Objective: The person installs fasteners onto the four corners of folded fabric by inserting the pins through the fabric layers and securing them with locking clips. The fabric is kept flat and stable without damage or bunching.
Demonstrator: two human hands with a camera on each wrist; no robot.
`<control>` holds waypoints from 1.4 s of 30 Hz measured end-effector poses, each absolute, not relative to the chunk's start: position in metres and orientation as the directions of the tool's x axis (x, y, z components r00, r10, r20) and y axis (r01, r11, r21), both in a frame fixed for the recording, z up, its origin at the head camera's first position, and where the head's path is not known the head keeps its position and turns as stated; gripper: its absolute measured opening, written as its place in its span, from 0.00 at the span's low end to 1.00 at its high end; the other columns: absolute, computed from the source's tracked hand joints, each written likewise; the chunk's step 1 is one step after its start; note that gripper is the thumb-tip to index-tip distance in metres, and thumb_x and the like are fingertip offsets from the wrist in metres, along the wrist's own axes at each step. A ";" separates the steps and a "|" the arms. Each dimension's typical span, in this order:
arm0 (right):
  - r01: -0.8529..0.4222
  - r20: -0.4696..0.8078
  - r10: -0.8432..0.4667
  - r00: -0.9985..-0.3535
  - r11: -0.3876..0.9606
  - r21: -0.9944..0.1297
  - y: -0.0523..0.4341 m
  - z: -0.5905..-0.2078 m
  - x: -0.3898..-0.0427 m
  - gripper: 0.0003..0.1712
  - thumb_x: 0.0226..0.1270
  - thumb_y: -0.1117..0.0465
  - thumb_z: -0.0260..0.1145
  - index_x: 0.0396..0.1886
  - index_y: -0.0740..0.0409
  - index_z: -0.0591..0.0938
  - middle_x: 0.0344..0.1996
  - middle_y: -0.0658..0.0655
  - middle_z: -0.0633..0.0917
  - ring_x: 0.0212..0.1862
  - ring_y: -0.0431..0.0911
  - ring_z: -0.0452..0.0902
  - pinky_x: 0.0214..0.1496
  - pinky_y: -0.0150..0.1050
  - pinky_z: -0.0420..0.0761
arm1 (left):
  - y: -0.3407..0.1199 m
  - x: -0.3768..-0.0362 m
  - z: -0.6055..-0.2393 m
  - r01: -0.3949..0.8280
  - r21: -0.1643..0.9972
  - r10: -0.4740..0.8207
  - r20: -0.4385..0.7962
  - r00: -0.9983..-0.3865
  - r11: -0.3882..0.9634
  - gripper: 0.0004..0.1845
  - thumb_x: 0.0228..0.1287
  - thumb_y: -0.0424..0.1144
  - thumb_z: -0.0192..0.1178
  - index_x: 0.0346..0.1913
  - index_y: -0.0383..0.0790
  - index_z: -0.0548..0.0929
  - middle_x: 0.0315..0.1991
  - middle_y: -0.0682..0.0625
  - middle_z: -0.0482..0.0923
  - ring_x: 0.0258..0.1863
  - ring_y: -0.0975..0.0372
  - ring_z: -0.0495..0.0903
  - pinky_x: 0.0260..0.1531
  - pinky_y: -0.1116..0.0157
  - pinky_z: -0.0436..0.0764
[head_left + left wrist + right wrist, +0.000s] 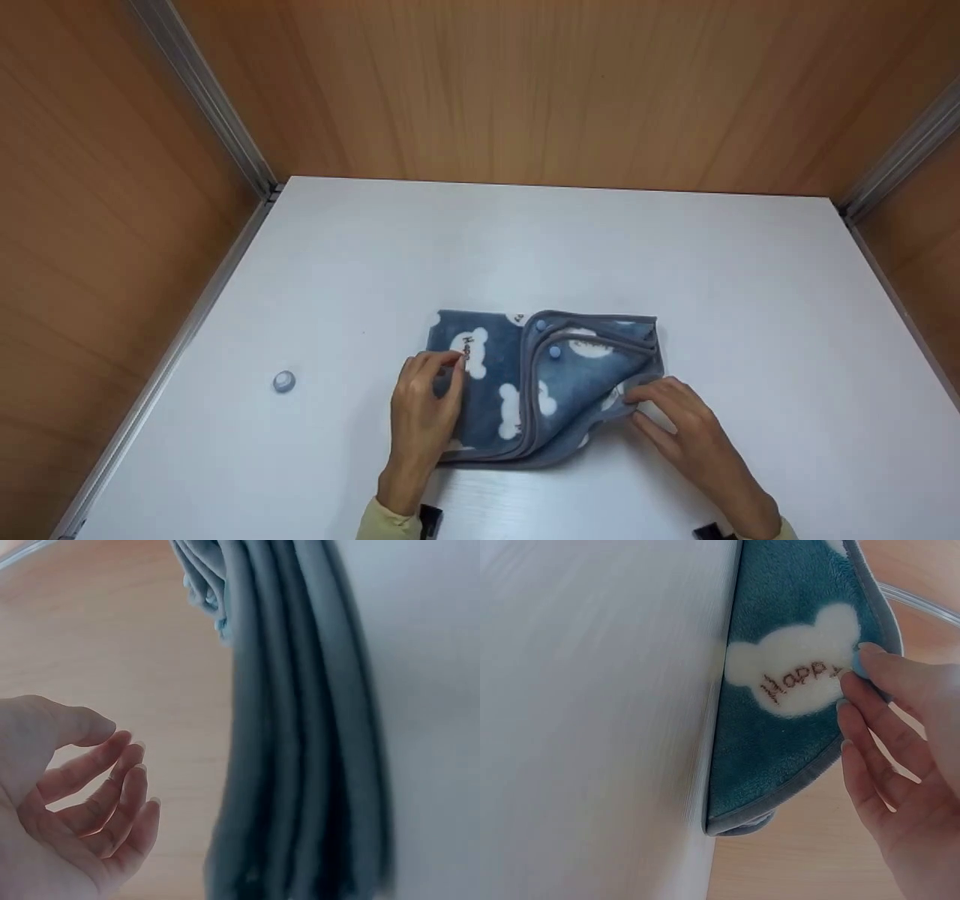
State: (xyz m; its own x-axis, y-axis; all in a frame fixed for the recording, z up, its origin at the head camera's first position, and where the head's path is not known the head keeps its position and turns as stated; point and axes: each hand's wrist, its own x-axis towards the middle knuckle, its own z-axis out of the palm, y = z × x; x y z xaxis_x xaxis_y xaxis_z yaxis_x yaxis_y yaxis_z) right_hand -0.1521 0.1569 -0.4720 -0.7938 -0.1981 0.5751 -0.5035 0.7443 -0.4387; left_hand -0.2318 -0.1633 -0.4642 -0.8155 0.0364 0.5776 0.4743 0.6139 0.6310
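While the folded blue cloud blanket [536, 386] lies at table [525, 240] centre, my left hand [424, 416] rests loose-fingered on its nine o'clock edge; my right hand [679, 424] pinches the three o'clock corner. Bare tabletop spreads toward twelve. One cloud reads "Happy".

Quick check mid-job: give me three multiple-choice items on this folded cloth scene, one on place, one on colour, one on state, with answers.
1. Where does the small round button lie?
A. on the cloth
B. on the table, left of the cloth
C. in the right hand

2. What colour is the cloth?
A. blue with white clouds
B. plain red
C. green striped

3. How does the cloth lie?
A. spread flat in one layer
B. rolled up
C. folded in layers

Answers: 1 B, it sits alone on the white table, beyond the left hand. 2 A, clouds show on blue fleece. 3 C, stacked edges show by the right hand.
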 end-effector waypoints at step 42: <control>-0.510 0.576 -0.209 -0.790 0.746 -0.429 0.159 -0.475 -0.152 0.29 0.41 0.82 0.81 0.41 0.52 0.86 0.41 0.41 0.85 0.46 0.39 0.80 0.55 0.19 0.71 | -0.245 -0.252 -0.470 0.212 0.659 -0.290 0.565 -0.773 0.722 0.05 0.63 0.24 0.69 0.41 0.26 0.88 0.35 0.36 0.85 0.38 0.46 0.82 0.39 0.50 0.80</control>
State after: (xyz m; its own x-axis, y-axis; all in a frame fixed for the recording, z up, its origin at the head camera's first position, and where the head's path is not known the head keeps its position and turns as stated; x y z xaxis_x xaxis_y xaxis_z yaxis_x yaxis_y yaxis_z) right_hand -0.1522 0.1592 -0.4748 -0.7901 -0.2085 0.5764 -0.5098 0.7457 -0.4290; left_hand -0.2520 -0.2447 -0.4699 -0.7725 -0.2896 0.5651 0.2117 0.7215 0.6592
